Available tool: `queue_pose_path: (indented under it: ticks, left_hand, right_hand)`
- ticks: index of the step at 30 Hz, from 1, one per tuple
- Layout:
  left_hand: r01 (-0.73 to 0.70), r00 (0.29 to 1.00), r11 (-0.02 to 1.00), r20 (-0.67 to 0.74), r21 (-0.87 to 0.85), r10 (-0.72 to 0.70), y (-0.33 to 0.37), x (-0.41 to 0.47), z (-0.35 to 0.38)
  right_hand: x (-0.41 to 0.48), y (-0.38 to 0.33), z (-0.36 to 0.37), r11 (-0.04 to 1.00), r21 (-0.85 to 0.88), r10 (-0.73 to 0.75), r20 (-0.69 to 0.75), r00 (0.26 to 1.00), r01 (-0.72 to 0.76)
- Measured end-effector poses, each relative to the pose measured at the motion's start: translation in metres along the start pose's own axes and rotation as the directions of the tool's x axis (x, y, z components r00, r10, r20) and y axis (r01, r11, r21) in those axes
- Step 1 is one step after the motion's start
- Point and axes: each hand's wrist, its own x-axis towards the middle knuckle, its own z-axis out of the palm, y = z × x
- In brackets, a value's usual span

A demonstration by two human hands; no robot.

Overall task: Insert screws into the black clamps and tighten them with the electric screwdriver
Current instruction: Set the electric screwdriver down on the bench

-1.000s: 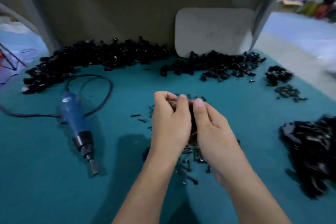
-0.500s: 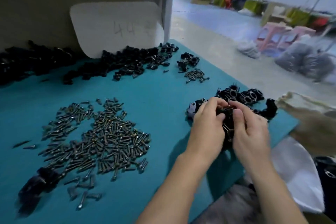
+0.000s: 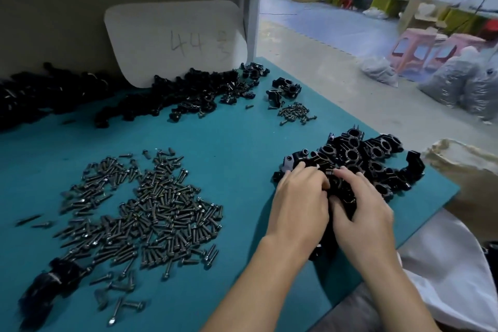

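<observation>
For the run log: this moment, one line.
phase: picking clamps | left hand: grips clamps | right hand: grips clamps | screws: loose pile

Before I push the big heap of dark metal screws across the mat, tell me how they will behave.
The heap of dark metal screws would probably scatter, not slide together: they lie loose. Round shanks may roll on the flat teal mat.

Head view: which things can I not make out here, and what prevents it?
- Head view: clamps gripped by left hand and right hand, which cover them; number and state unclear.
- Head view: dark lump, lower left, blurred; its kind is unclear.
- Head view: mark after "44" on the white board, too faint to read.
- Head view: electric screwdriver, outside the frame.
</observation>
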Motion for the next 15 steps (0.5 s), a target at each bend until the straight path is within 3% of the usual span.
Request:
queue_pose_path:
  ticks: [4, 8, 11, 13, 15]
  left_hand:
    - [-0.032, 0.993, 0.994, -0.115, -0.107, 0.019, -0.002, -0.017, -0.015]
    - [0.028, 0.95, 0.944, -0.283, -0.33, -0.127, 0.001, -0.026, -0.052]
    - [0.067, 0.899, 0.853, -0.34, -0.517, -0.276, -0.009, -0.025, -0.107]
    - [0.052, 0.829, 0.829, -0.439, -0.557, -0.347, -0.026, -0.026, -0.156]
    - [0.063, 0.724, 0.843, -0.557, -0.535, -0.407, -0.051, -0.031, -0.21]
  right_hand:
    - [-0.007, -0.011, -0.001, 0.991, 0.124, 0.051, -0.083, 0.995, -0.04]
    - [-0.015, -0.062, 0.012, 0.906, 0.417, 0.017, -0.214, 0.977, 0.076]
    - [-0.016, -0.137, 0.042, 0.733, 0.674, -0.049, -0.085, 0.995, 0.094]
    - [-0.016, -0.194, 0.068, 0.588, 0.809, -0.083, 0.082, 0.993, -0.018]
    - [-0.018, -0.251, 0.099, 0.529, 0.836, -0.143, 0.257, 0.956, -0.146]
